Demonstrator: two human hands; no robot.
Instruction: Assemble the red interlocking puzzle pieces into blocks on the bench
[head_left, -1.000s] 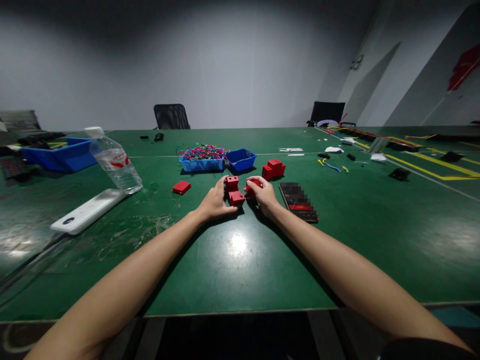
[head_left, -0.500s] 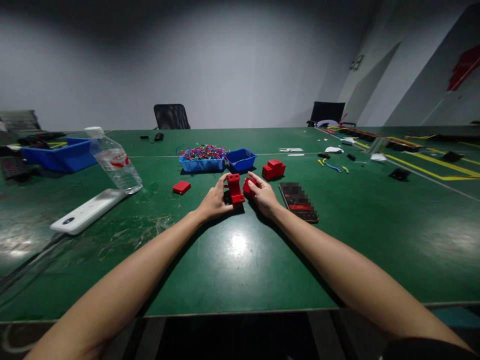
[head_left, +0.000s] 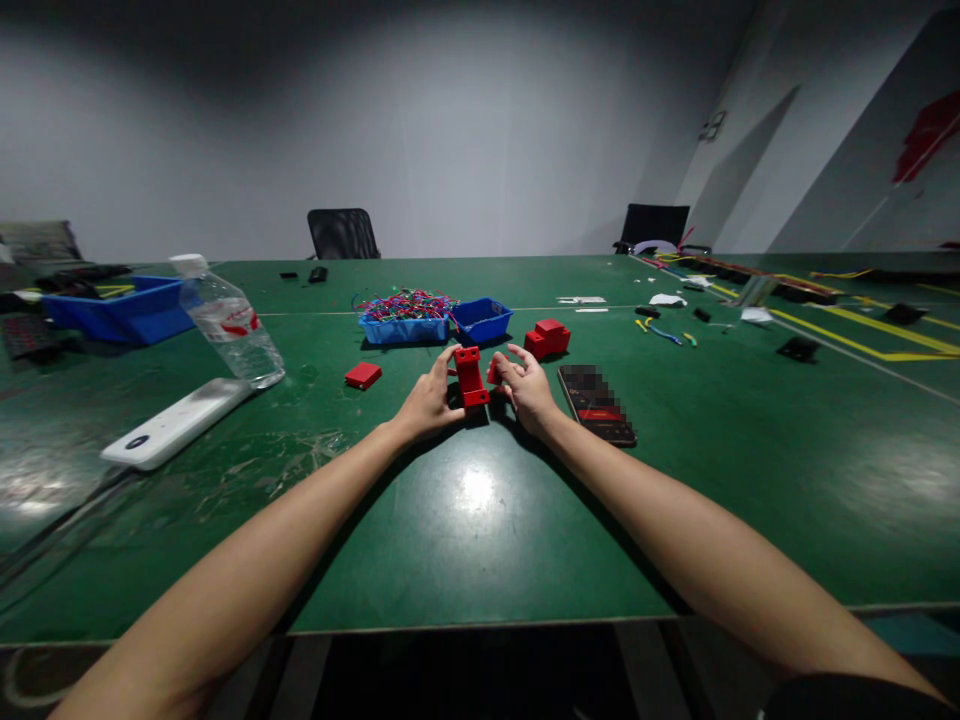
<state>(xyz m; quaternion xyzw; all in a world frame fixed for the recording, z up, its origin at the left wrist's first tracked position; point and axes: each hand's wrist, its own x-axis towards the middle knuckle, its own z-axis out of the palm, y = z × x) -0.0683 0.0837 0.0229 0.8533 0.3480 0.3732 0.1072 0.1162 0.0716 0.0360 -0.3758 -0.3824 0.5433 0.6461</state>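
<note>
My left hand [head_left: 431, 398] grips a red C-shaped block [head_left: 471, 376] between thumb and fingers, its hollow side and small holes turned toward me. Just to its right, my right hand [head_left: 527, 388] pinches a smaller red block [head_left: 495, 370], partly hidden by the fingers. A narrow gap separates the two pieces. Behind my right hand stands a stepped red block [head_left: 547, 339]. A flat red square piece [head_left: 364, 376] lies on the table left of my left hand.
A light blue bin of coloured wires [head_left: 409, 325] and a dark blue bin [head_left: 482, 320] stand beyond my hands. A phone [head_left: 598, 404] lies right of my right hand. To the left are a tilted plastic bottle [head_left: 232, 325], a white device [head_left: 176, 424] and a large blue bin [head_left: 124, 310].
My right fingers have shifted and lifted on the small red block, which has turned and shows less of its face. The left hand and its block have stayed nearly still.
</note>
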